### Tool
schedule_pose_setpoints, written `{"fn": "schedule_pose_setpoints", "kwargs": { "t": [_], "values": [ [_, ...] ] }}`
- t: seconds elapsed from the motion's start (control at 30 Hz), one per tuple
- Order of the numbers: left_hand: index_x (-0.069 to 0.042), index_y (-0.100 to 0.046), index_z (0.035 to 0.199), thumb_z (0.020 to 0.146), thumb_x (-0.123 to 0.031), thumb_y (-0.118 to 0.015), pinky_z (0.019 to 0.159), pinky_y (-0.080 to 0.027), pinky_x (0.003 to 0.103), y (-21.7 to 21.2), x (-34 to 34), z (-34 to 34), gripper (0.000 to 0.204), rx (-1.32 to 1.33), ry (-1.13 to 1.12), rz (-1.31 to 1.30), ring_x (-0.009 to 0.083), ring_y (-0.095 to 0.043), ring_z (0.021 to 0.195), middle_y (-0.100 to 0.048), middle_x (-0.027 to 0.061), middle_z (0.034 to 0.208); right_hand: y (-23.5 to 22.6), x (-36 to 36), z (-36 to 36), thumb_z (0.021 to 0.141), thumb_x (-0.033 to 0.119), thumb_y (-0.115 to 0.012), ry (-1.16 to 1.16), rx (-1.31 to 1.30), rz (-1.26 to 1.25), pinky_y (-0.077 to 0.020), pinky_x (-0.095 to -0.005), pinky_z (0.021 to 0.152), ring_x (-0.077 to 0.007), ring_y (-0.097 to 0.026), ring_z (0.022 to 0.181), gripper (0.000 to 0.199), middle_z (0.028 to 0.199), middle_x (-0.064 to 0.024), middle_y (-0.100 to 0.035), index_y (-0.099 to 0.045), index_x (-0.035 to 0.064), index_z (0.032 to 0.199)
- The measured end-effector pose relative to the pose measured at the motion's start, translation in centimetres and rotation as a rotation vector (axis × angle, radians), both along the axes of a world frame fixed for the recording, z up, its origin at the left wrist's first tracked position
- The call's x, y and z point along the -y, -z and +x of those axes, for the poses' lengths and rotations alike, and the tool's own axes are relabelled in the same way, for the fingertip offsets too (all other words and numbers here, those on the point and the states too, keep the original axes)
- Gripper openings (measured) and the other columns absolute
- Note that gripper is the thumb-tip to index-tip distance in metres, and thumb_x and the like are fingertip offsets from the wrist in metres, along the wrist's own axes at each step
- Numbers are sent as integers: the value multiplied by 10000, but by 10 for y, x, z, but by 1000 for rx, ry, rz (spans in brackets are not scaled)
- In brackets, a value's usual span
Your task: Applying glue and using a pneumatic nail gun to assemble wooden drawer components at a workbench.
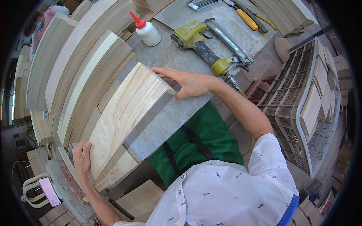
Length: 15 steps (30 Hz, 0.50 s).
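Observation:
A pale wooden panel [120, 109] with strong grain lies slanted across the bench in front of me, and a narrow end piece meets it at its upper right. My left hand [81, 155] grips its lower left end, thumb on the edge. At the other end, my right hand [192, 83] holds the end piece between fingers and thumb; some fingertips are hidden behind the wood. Beyond the right hand lies a green nail gun [205, 51] with a black grip. A white glue bottle [149, 34] with a red nozzle stands to its left.
Stacks of curved wooden boards [92, 81] rise close on the left. A plastic crate [290, 98] holding wood pieces stands at the right. A yellow-handled tool [247, 19] lies at the back. A phone [49, 191] sits lower left. Another person [47, 19] is at the far left.

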<state>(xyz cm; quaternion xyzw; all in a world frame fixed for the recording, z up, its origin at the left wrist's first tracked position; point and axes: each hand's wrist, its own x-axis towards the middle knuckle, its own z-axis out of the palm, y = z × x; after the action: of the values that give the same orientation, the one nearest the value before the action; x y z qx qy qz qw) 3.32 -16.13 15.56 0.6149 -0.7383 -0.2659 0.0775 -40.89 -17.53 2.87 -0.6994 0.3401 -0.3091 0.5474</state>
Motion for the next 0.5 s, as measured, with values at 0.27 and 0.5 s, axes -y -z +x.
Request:
{"fn": "schedule_pose_setpoints", "kwargs": {
  "t": [0.27,0.5],
  "values": [
    [-37,-474,1338,711,-159,-718,1025,-354,394,-31,-5,-107,684,-9,262,-250,283,-445,1252,-455,147,1359,-2,-1,0,656,-4,-608,13,-15,-26,-330,-404,1100,-281,-314,1359,1005,1486,-153,-251,-87,120,1507],
    [-108,-601,1211,673,-162,-779,1065,-318,443,-24,10,-237,569,55,691,-373,340,-372,1319,-456,106,1387,7,-1,0,652,13,-631,16,28,-80,-356,-378,1063,-283,-364,1313,991,1442,-156,-309,-119,91,1497]
  ]
}}
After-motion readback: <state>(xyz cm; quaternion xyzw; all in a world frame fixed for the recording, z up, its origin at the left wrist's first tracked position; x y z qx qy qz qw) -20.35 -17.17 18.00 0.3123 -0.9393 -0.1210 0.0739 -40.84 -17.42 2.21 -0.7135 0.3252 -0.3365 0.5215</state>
